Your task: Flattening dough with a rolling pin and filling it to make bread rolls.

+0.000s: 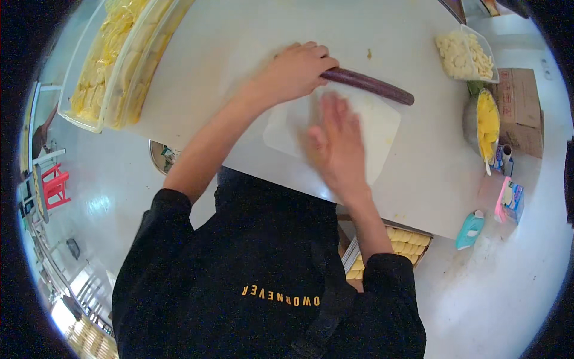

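Note:
My left hand (301, 67) is closed over the left end of a dark brown rolling pin (376, 87), which slants across the table beyond a thin, pale sheet (379, 134) with rounded corners. Whether that sheet is dough or a board, I cannot make out. Over its middle, just nearer to me than the pin, my right hand (341, 140) is smeared by motion. Its fingers look stretched out, and nothing shows in them.
Far left stands a clear plastic bin (98, 127) of yellow pieces under film. At right are a tub (495, 75) of pale chunks, a metal bowl (471, 128) of yellow filling, a cardboard box (517, 105) and a teal pack (470, 230). Below the table's front edge sits a tray (351, 258) of yellow pieces.

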`<state>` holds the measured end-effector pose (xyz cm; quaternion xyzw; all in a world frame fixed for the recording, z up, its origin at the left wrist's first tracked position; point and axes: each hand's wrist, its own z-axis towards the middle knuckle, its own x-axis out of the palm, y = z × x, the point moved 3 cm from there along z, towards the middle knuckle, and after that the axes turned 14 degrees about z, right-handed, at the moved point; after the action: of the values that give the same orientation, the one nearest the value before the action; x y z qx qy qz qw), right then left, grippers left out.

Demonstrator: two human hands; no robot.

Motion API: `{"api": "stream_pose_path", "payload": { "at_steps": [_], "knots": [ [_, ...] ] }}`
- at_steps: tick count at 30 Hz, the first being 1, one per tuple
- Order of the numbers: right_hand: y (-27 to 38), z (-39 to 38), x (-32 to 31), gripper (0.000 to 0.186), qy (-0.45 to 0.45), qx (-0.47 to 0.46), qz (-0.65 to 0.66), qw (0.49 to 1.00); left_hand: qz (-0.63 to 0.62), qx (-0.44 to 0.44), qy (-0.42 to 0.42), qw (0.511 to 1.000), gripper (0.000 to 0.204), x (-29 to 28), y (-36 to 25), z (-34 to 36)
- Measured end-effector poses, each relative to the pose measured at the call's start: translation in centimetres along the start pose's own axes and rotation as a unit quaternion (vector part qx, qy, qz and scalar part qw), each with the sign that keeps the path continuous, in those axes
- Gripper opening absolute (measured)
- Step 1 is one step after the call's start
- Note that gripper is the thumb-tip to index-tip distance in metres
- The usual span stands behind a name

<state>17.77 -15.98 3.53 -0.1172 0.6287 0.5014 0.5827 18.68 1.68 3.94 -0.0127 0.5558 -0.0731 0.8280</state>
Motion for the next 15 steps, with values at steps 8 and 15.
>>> {"api": "stream_pose_path", "payload": {
  "at_steps": [8,15],
  "knots": [
    [-9.4,-0.4,-2.1,0.045,-0.114,0.148,-0.081,0.979,-0.156,-0.131,0.115,0.972,0.039,-0.2,-3.4,-3.8],
    [-5.5,-4.5,-2.5,0.038,-0.141,0.137,-0.045,0.980,0.023,-0.180,0.102,0.978,0.048,0.1,-8.1,-8.5]
  ]
}}
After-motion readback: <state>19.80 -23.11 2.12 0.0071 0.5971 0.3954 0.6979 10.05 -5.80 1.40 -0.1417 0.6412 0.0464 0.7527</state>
